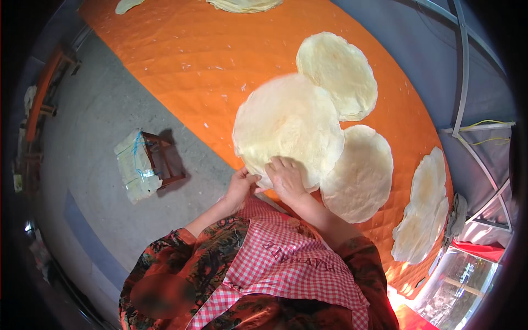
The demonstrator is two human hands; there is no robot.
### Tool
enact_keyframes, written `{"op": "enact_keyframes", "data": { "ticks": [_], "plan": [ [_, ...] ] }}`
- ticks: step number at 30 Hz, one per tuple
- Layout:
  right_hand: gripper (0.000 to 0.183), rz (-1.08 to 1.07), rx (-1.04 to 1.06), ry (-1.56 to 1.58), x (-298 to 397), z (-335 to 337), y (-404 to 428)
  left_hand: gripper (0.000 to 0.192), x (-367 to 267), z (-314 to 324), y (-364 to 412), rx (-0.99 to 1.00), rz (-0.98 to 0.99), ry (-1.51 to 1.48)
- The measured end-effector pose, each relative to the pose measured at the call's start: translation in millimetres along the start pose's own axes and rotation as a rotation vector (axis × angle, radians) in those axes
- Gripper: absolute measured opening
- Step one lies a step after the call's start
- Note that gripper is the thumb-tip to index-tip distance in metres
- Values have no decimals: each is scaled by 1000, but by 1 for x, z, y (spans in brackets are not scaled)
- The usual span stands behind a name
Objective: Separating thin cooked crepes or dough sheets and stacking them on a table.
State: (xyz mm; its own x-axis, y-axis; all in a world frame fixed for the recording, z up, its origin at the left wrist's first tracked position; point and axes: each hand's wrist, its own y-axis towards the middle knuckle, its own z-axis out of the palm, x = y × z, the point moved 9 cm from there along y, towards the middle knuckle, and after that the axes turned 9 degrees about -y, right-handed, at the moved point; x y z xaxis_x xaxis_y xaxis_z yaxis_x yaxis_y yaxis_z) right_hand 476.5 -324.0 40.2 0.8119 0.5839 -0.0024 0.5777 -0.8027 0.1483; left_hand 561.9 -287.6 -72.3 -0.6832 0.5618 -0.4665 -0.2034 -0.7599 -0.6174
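A large, thin round flatbread stack [288,119] lies before me near the front edge of the orange quilted cover. My left hand [242,185] pinches the stack's near edge between thumb and fingers. Beside it, my right hand [284,178] rests on top of the near part, its fingers bent against the surface; whether they grip a layer is hidden. A second flatbread pile [337,76] touches the far right side of the large stack. Another flatbread pile [359,175] lies to the right, partly beneath its edge.
More flatbreads [423,210] lie overlapped at the far right of the orange cover [185,53], and another pile [247,5] at the top. Left, on the concrete floor [90,136], stands a small wooden stool [165,161] with a sheet-covered top [136,167]. Metal frame bars [463,74] line the right wall.
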Motion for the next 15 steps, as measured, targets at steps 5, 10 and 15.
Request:
{"op": "enact_keyframes", "data": {
  "ticks": [5, 10, 15],
  "plan": [
    [23, 19, 124, 75, 2, 16, -14, 24, 0, -9, -5, -4, -37, -94],
    [43, 100, 17, 248, -3, -3, -26, 25, -8, 13, -7, 74, -77, -111],
    [29, 315, 233, 455, -25, 14, -28, 28, -22, 31, -18, 181, -108, -48]
  ]
}}
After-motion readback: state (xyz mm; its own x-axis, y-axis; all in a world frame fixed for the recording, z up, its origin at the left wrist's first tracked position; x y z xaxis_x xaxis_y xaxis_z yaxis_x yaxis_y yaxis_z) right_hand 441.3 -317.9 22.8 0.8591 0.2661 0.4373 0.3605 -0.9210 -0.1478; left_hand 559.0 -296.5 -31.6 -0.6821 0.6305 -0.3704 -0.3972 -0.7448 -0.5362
